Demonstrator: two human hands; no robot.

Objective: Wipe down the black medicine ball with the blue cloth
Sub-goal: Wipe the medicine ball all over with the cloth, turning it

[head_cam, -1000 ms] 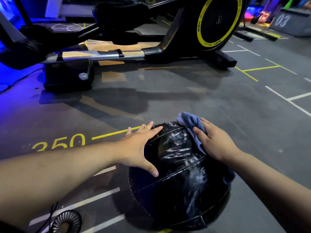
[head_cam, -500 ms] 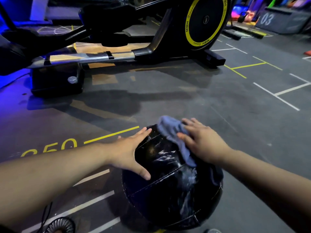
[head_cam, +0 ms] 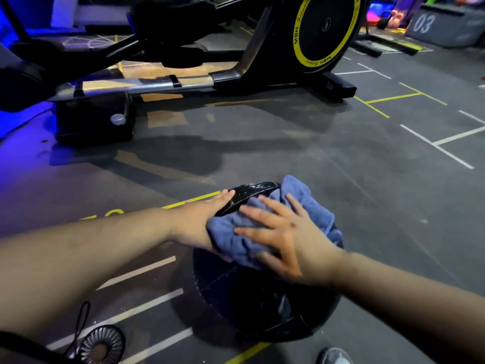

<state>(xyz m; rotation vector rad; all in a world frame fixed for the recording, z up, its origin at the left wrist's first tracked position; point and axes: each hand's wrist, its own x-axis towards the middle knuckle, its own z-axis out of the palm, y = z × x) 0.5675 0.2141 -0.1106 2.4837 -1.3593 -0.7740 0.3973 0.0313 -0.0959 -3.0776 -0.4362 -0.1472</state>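
The right hand (head_cam: 284,233), fingers spread flat, presses the blue cloth (head_cam: 311,203) onto the black medicine ball (head_cam: 249,298). The left hand (head_cam: 200,219), fingers straight, rests against its left side.

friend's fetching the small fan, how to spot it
Before the yellow-ringed machine sits a black ball. The fan is at the ball's lower left, nearest the camera: a small round grille with a cord, not smooth like the ball.

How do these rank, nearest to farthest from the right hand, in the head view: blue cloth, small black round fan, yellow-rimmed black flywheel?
1. Blue cloth, pressed under the right hand.
2. Small black round fan, at lower left.
3. Yellow-rimmed black flywheel, far ahead.
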